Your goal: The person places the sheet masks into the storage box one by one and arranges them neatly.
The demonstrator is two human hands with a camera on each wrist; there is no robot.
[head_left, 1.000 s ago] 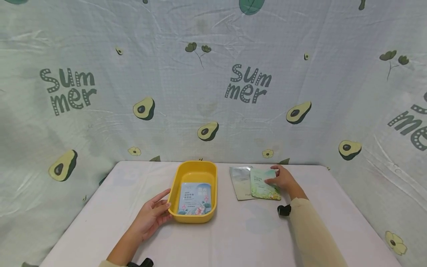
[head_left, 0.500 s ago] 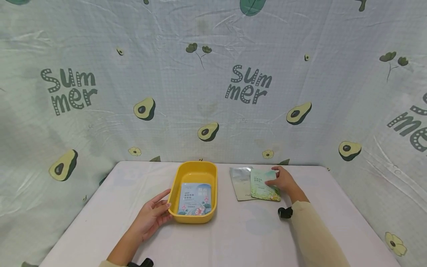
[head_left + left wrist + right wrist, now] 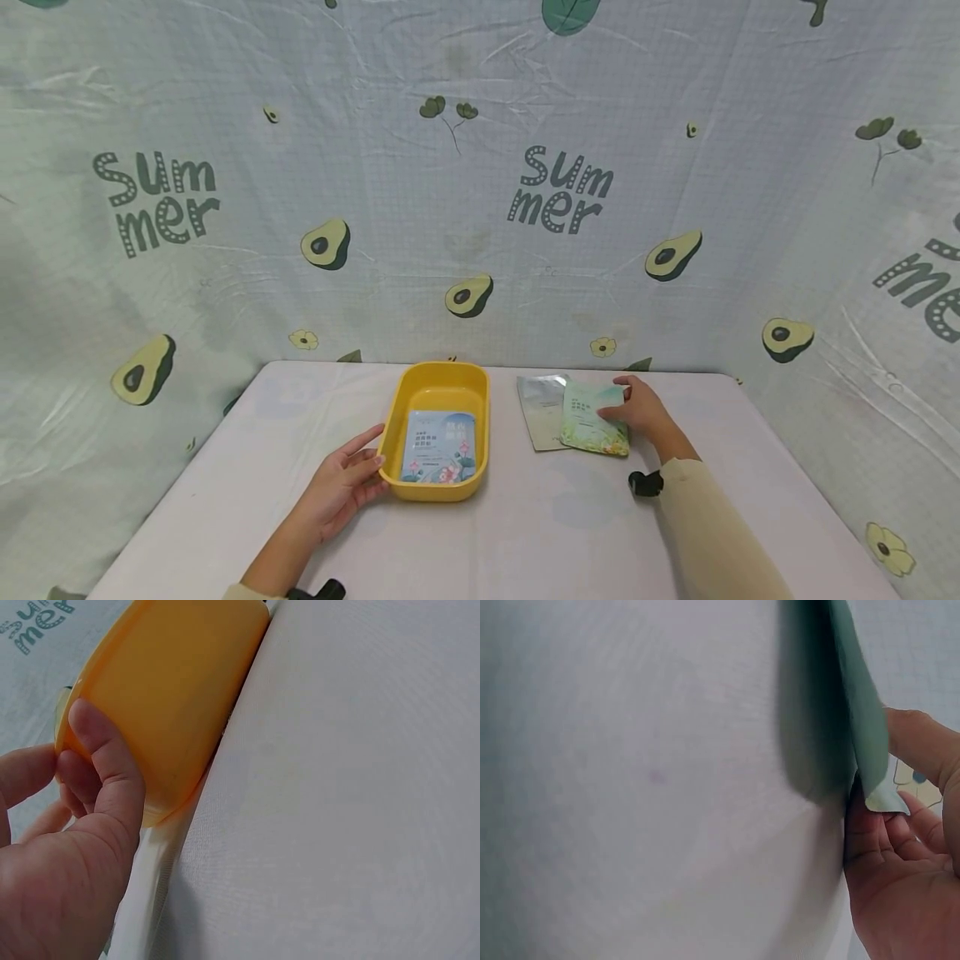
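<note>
At the yellow plastic tray (image 3: 482, 442), my left hand (image 3: 341, 487) holds the left rim near its front corner. The left wrist view shows its thumb and fingers (image 3: 105, 761) pinching the tray wall (image 3: 176, 690). A blue flower-printed flat packet (image 3: 438, 450) lies inside the tray. My right hand (image 3: 643, 412) pinches the right edge of a green flat packet (image 3: 588, 417), thumb on top. In the right wrist view this packet's edge (image 3: 866, 727) is lifted off the table, with fingers (image 3: 866, 832) beneath. Partly under the green packet lies a silvery-beige packet (image 3: 542, 417).
A white cloth covers the table (image 3: 525, 533). Behind it hangs a pale curtain (image 3: 390, 275) printed with avocados and lettering, close to the table's back edge. Black wrist cameras (image 3: 647, 483) sit at both wrists.
The green packet has shifted slightly toward me, its near edge swinging a little left, with my right hand on it. My left hand and the tray have stayed in place.
</note>
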